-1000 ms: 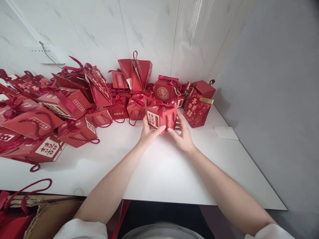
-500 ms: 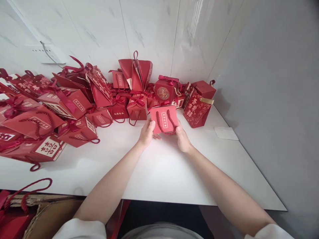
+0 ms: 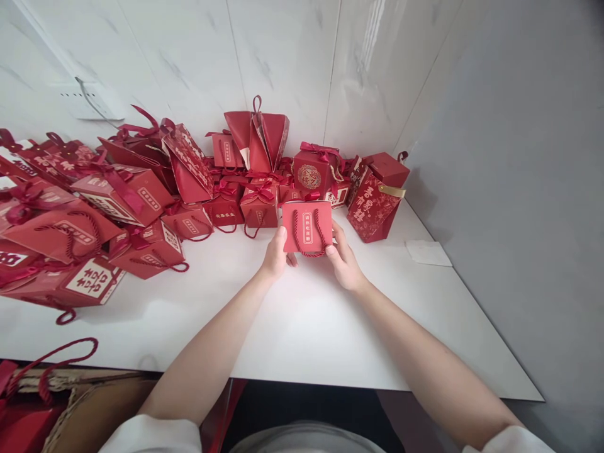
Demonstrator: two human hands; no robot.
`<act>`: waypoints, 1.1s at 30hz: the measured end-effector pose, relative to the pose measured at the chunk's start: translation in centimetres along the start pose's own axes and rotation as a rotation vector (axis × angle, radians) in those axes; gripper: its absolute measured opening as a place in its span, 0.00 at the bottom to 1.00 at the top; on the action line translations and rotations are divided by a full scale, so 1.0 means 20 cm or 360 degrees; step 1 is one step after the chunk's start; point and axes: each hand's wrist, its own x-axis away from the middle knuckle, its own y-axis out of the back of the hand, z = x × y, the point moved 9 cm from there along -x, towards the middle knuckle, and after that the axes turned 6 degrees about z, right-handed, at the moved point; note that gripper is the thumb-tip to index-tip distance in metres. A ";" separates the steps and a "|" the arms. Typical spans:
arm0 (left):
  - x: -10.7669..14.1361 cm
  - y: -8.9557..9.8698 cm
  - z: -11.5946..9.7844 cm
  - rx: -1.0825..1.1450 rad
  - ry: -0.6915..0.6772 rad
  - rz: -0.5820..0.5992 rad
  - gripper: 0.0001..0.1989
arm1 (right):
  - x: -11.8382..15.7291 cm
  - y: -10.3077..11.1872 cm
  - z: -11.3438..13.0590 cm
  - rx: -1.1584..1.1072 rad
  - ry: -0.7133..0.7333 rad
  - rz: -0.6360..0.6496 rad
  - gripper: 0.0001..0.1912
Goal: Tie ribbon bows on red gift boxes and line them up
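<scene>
A small red gift box [image 3: 290, 229] with a twisted rope handle and a gold-lettered label is held up between both hands above the white table. My left hand [image 3: 275, 257] grips its left side, thumb on the front edge and fingers behind. At its lower right, my right hand [image 3: 346, 261] is closed on the box, thumb against the front by the rope and fingertips at the side edge. Just behind it stand more red boxes, among them one with a round gold emblem [image 3: 317, 173] and a tilted gold-lettered one [image 3: 375, 207].
A heap of red gift boxes [image 3: 148, 195] fills the table's left side and back. A white paper piece [image 3: 428, 253] lies near the table's right edge. A cardboard box [image 3: 101, 412] with red items stands at the lower left. A grey wall [image 3: 528, 189] borders the right.
The held box has shifted slightly left and straightened, so its label now stands upright. My right thumb has moved a little left and down on its front.
</scene>
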 end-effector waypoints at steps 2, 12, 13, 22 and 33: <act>0.00 0.00 0.01 -0.0002 0.0028 0.0011 0.47 | 0.00 0.00 0.01 0.0027 0.0012 -0.0006 0.40; 0.03 -0.08 -0.10 0.0161 -0.0263 0.0153 0.37 | 0.03 0.09 -0.07 0.0264 -0.0202 -0.0488 0.60; 0.04 -0.10 -0.12 0.0170 -0.0323 0.0208 0.38 | 0.03 0.07 -0.05 0.0325 -0.0147 -0.0456 0.59; 0.00 -0.03 -0.07 0.0075 -0.0233 0.0024 0.40 | 0.02 0.13 -0.03 0.0297 -0.0149 -0.0518 0.29; -0.02 0.04 0.02 0.0153 -0.0020 -0.0100 0.34 | 0.00 0.02 -0.09 -0.0072 -0.0241 -0.0183 0.37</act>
